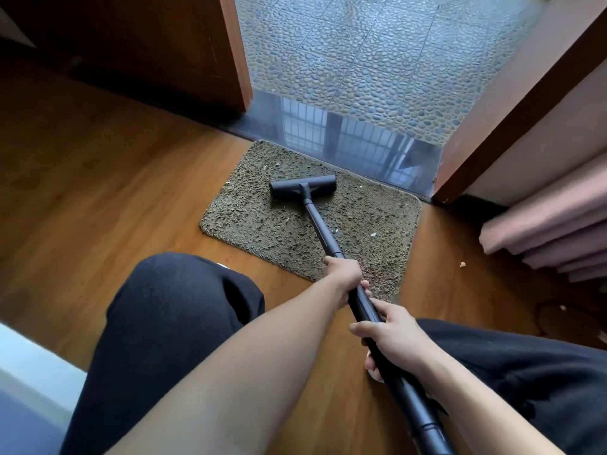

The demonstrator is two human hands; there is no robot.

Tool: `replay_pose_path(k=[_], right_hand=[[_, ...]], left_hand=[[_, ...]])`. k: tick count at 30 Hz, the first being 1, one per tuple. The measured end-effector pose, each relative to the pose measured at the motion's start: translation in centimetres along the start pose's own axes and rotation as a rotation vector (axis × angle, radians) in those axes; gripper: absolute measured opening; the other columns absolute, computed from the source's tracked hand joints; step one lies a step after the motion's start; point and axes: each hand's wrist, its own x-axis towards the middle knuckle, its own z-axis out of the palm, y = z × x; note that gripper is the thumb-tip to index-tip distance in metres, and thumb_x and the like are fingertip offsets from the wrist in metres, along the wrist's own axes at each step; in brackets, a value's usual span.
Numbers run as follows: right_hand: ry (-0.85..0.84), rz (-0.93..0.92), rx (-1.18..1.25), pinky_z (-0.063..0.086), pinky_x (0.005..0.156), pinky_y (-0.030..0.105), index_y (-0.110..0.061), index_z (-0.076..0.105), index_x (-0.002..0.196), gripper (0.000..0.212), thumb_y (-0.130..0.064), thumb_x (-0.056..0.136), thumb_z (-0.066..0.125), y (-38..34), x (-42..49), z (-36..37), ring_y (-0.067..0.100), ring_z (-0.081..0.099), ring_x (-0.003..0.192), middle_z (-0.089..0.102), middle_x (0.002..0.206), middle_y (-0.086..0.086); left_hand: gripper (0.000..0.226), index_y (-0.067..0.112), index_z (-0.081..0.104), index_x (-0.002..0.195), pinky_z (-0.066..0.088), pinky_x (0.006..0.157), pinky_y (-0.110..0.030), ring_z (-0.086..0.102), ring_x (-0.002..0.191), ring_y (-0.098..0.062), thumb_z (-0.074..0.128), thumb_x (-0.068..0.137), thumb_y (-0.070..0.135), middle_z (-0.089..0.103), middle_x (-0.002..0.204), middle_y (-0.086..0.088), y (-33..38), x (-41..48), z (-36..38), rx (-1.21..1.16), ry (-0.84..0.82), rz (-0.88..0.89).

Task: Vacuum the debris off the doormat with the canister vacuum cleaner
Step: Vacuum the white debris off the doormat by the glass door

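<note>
While nozzle head is pressed flat mid-doormat for suction, wand is clasped round: left grip forward for steering, right grip behind for thrust. Debris left nearer.

Daylit interior through a wide-angle lens.
Cool daylight enters from the doorway at the top; the polished threshold mirrors a bright window grid. The wooden floor is warmly lit. The vacuum head casts a faint shadow on the doormat. Straight lines bow at the edges; the lower-left corner is soft.
</note>
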Motion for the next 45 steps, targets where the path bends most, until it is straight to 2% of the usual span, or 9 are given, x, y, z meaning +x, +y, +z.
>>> replay_pose_path(k=[3,6,8,13,17,21,26,33,45], right_hand=[[-0.007,-0.002,-0.029,0.046,0.04,0.027,-0.023,0.057,0.114,0.027,-0.007,0.093,0.064,1.4,-1.9,0.2,0.02,0.053,0.036,0.051,0.069,0.015],[-0.013,-0.007,-0.059,0.048,0.041,0.028,-0.022,0.059,0.112,0.025,-0.007,0.092,0.064,2.7,-3.5,0.7,0.022,0.055,0.04,0.05,0.068,0.014],[-0.022,-0.011,-0.075,0.048,0.042,0.029,-0.022,0.059,0.112,0.026,-0.008,0.091,0.064,3.5,-4.5,1.2,0.024,0.057,0.041,0.049,0.069,0.012],[-0.011,-0.014,-0.136,0.05,0.042,0.03,-0.028,0.057,0.117,0.035,-0.009,0.089,0.064,4.6,-6.1,3.3,0.025,0.06,0.043,0.05,0.072,0.011],[0.009,-0.04,-0.167,0.049,0.041,0.029,-0.019,0.057,0.111,0.024,-0.011,0.09,0.064,4.0,-5.8,4.9,0.024,0.058,0.041,0.053,0.072,0.012],[0.02,-0.026,-0.176,0.048,0.041,0.028,-0.009,0.057,0.102,0.014,-0.015,0.091,0.064,2.3,-4.1,6.5,0.021,0.06,0.041,0.059,0.081,0.011],[0.002,-0.027,-0.139,0.049,0.043,0.03,-0.011,0.058,0.099,0.011,-0.014,0.091,0.065,-0.8,0.0,7.5,0.023,0.061,0.043,0.058,0.082,0.011],[0.02,-0.052,-0.137,0.046,0.04,0.027,-0.01,0.058,0.097,0.008,-0.012,0.093,0.064,-4.8,5.7,7.4,0.025,0.06,0.041,0.059,0.081,0.011],[-0.015,-0.076,-0.172,0.046,0.04,0.027,-0.005,0.057,0.093,0.009,-0.011,0.094,0.064,-8.3,10.6,6.5,0.025,0.062,0.042,0.057,0.079,0.012]], left_hand=[[0.033,0.028,0.017,0.135,0.049,0.047,-0.028,0.047,0.053,-0.017,0.026,0.105,0.017,0.046,0.071,-0.009,-1.9,-1.9,0.0,0.005,-0.002,0.016],[0.016,0.024,0.015,0.112,0.047,0.04,-0.024,0.046,0.052,-0.017,0.026,0.105,0.015,0.046,0.073,-0.01,-3.4,-3.7,-0.4,-0.003,0.012,0.015],[0.01,0.02,0.018,0.109,0.046,0.037,-0.02,0.046,0.052,-0.017,0.026,0.105,0.016,0.046,0.074,-0.01,-4.5,-4.4,-0.9,0.011,0.016,0.012],[0.01,0.015,0.024,0.111,0.048,0.042,-0.024,0.049,0.051,-0.02,0.029,0.103,0.02,0.05,0.069,-0.011,-6.6,-5.3,-2.8,0.029,0.043,-0.008],[0.014,0.013,0.029,0.115,0.048,0.048,-0.027,0.048,0.05,-0.019,0.03,0.103,0.02,0.047,0.066,-0.01,-6.5,-5.0,-4.4,-0.023,0.062,0.001],[0.024,0.01,0.031,0.126,0.048,0.045,-0.026,0.047,0.05,-0.018,0.034,0.103,0.018,0.045,0.068,-0.009,-5.1,-2.9,-6.2,-0.065,0.079,0.019],[0.033,0.013,0.027,0.137,0.046,0.043,-0.023,0.046,0.048,-0.015,0.035,0.105,0.019,0.043,0.066,-0.007,-1.2,-0.4,-8.3,-0.139,0.08,0.031],[0.014,0.013,0.035,0.112,0.045,0.041,-0.021,0.045,0.048,-0.015,0.044,0.102,0.017,0.042,0.071,-0.008,3.5,4.1,-9.0,-0.288,0.065,0.062],[0.02,0.009,0.033,0.117,0.046,0.042,-0.023,0.047,0.051,-0.017,0.046,0.104,0.017,0.043,0.074,-0.009,6.3,6.4,-9.1,-0.35,0.055,0.149]])
